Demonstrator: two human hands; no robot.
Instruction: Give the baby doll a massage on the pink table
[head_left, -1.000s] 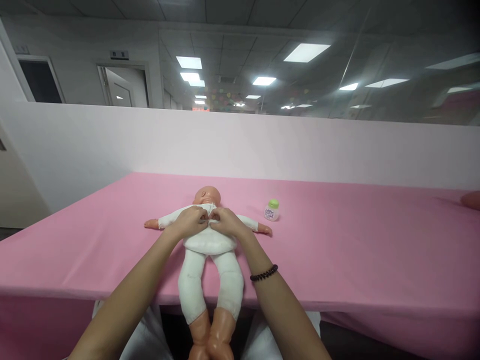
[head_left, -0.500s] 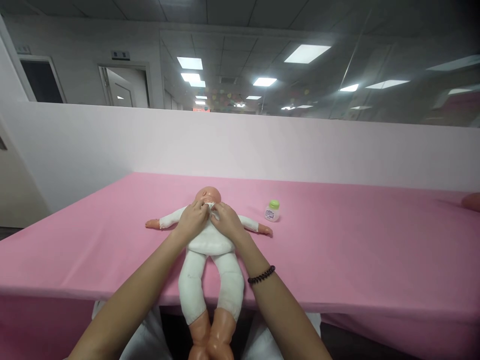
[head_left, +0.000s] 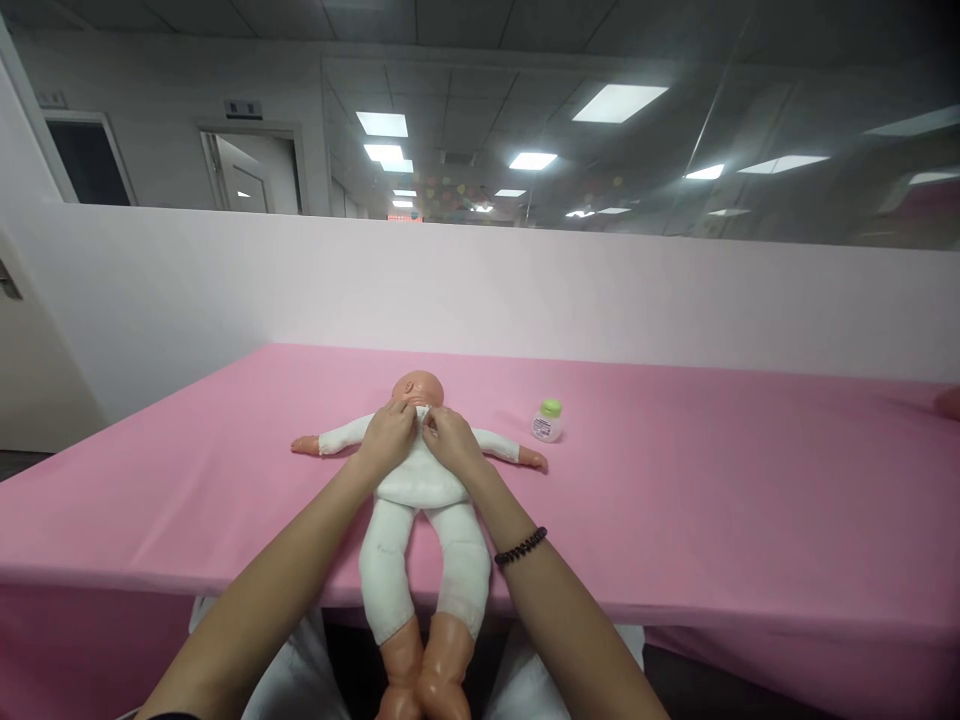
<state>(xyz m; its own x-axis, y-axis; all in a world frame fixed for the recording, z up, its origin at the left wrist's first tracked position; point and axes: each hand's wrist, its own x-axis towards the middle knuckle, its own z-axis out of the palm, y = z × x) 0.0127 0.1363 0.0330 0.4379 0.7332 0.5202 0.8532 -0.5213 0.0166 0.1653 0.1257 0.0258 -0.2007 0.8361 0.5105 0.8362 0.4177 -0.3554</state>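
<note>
A baby doll (head_left: 421, 485) with a white cloth body lies on its back, its arms spread and its bare plastic feet hanging over the front edge. My left hand (head_left: 391, 428) rests on the upper chest just below the doll's head, fingers curled and pinched at the neckline. Beside it, only a small gap away, my right hand (head_left: 450, 436) is closed at the same neckline, thumb and fingertips together. The fingertips partly hide what they pinch. The doll's head (head_left: 420, 388) is turned to one side.
A small clear bottle with a green cap (head_left: 547, 422) stands to the right of the doll. Pink cloth (head_left: 712, 500) covers the table. A low white partition (head_left: 562, 300) with glass above runs along the back. Part of a skin-toned object (head_left: 948, 403) shows at the right edge.
My right fingertips have drawn closer together at the neckline, and both hands have shifted slightly. The doll and the bottle stay where they were; the view has moved a little.
</note>
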